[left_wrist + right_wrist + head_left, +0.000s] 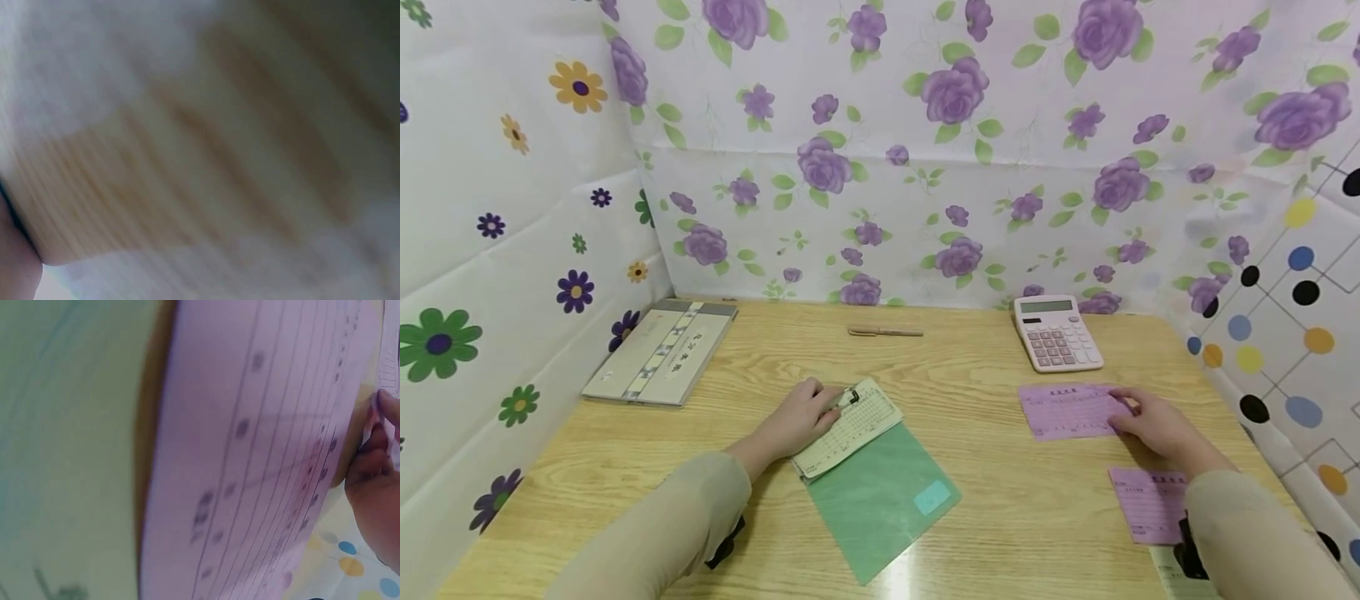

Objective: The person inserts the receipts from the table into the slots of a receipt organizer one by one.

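Observation:
In the head view my left hand [805, 418] lies over the upper left edge of a stack of cream printed forms [850, 433]. Its thumb and fingertips hold the dark clip [853, 397] at that edge; part of the clip is hidden. Below the forms extends a green folder [880, 500] with a light blue label. My right hand [1153, 423] pinches the right edge of a pink printed slip [1063, 411] on the table; the right wrist view shows thumb and finger meeting there. A second pink slip [1150, 504] lies under the right forearm, partly hidden.
A pink calculator [1060, 333] stands behind the right slip. A pen [885, 332] lies at the back middle. A banded grey-white booklet [662, 354] occupies the back left. Under the near pink slip a pale form [1176, 571] pokes out. Patterned cloth walls surround the wooden table [985, 500].

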Motion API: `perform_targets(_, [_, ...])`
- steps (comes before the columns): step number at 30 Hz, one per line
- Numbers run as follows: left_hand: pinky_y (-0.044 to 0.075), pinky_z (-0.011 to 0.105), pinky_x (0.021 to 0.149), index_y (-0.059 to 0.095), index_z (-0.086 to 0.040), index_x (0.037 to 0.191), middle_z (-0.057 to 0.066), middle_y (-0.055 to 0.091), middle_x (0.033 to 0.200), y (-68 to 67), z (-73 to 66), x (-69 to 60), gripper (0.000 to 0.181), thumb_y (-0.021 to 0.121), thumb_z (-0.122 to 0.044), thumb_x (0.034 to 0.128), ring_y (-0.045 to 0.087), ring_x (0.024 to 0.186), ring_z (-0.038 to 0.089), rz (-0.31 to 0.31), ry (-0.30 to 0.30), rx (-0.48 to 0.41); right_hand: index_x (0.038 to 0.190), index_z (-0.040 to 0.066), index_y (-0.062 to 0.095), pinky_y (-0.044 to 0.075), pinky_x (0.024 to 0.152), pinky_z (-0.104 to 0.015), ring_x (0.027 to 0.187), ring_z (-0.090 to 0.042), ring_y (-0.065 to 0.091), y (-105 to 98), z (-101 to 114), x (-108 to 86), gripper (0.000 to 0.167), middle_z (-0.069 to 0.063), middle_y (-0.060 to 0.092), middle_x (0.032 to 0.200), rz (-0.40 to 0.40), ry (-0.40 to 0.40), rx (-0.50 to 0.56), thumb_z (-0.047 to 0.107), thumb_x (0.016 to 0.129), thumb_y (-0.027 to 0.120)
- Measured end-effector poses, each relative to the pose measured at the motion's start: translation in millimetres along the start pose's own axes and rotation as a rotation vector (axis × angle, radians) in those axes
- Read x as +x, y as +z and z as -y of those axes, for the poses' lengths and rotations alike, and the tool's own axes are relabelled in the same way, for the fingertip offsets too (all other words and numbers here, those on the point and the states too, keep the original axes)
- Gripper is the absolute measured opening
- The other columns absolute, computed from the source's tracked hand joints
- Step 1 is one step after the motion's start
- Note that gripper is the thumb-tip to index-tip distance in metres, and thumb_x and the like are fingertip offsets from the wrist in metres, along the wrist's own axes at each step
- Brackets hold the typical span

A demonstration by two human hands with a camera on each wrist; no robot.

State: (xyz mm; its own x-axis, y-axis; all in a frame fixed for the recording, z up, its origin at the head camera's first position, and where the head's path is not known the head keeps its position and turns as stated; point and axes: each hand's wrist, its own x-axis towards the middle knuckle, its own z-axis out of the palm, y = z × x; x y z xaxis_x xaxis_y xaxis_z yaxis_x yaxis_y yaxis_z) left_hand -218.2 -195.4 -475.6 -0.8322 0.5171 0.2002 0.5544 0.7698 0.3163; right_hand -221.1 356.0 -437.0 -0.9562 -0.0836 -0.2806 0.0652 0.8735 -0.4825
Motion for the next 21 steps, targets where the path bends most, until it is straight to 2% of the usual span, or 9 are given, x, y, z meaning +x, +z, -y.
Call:
perform_targets(4, [0.034,0.028,0.067,0.049,-0.01,0.135,0.003,0.043,0.096,-0.3,-0.8,0.7,0.042,0.052,-0.026,0.0968,0.036,0.078,0.014,0.002,-0.008,-0.002,0.146,0.009,0.029,0.037,0.085,-0.056,0.101,-0.037,0.048,1,4,3.9,0.076,-0.028,0.049,0.118,0.016,-0.03,0.067,0.049,0.089,0.059])
perform_targets(7, [0.034,0.028,0.067,0.049,-0.01,0.135,0.003,0.043,0.096,-0.5,-0.4,1.3,0.042,0.053,-0.026,0.0966,0.036,0.079,0.014,0.0,-0.016,-0.002,0.146,0.013,0.032,0.035,0.09,-0.057,0.109,-0.038,0.043,4,10,7.2,0.075,-0.028,0.043,0.128,0.013,-0.08,0.119,0.051,0.087,0.06])
perform_targets(11, [0.034,0.028,0.067,0.049,-0.009,0.135,0.003,0.043,0.095,-0.7,0.1,2.4,0.042,0.053,-0.025,0.0962,0.037,0.079,0.014,-0.008,-0.008,-0.001,0.141,0.014,0.042,0.027,0.097,-0.061,0.124,-0.043,0.034,9,21,9.5,0.067,-0.027,0.034,0.14,0.004,-0.138,0.151,0.05,0.087,0.06])
perform_targets(13, [0.034,0.028,0.068,0.049,-0.009,0.135,0.004,0.043,0.095,-0.7,0.0,2.9,0.042,0.053,-0.025,0.0962,0.037,0.079,0.014,-0.007,-0.003,-0.004,0.136,0.014,0.048,0.027,0.098,-0.06,0.126,-0.042,0.033,13,26,11.5,0.062,-0.025,0.035,0.141,-0.003,-0.161,0.142,0.05,0.087,0.061])
perform_targets(15, [0.034,0.028,0.068,0.049,-0.009,0.135,0.004,0.043,0.096,-0.5,-0.1,3.0,0.042,0.052,-0.025,0.0967,0.037,0.08,0.014,0.001,-0.004,-0.002,0.132,0.014,0.053,0.031,0.096,-0.056,0.123,-0.039,0.038,17,31,14.9,0.059,-0.022,0.04,0.139,-0.012,-0.179,0.13,0.05,0.086,0.062])
perform_targets(18, [0.034,0.029,0.069,0.048,-0.009,0.136,0.004,0.042,0.096,-0.3,-0.6,2.4,0.042,0.052,-0.025,0.0968,0.036,0.08,0.014,0.009,-0.015,-0.004,0.126,0.013,0.057,0.039,0.088,-0.044,0.11,-0.031,0.047,25,42,20.2,0.054,-0.019,0.047,0.133,-0.021,-0.207,0.127,0.047,0.085,0.064])
perform_targets(21, [0.034,0.029,0.068,0.049,-0.01,0.135,0.003,0.042,0.096,0.0,-0.8,1.3,0.042,0.052,-0.026,0.0967,0.036,0.08,0.014,0.011,-0.026,-0.003,0.123,0.012,0.059,0.04,0.081,-0.035,0.1,-0.026,0.048,32,54,24.3,0.049,-0.017,0.051,0.128,-0.01,-0.211,0.162,0.043,0.086,0.065])
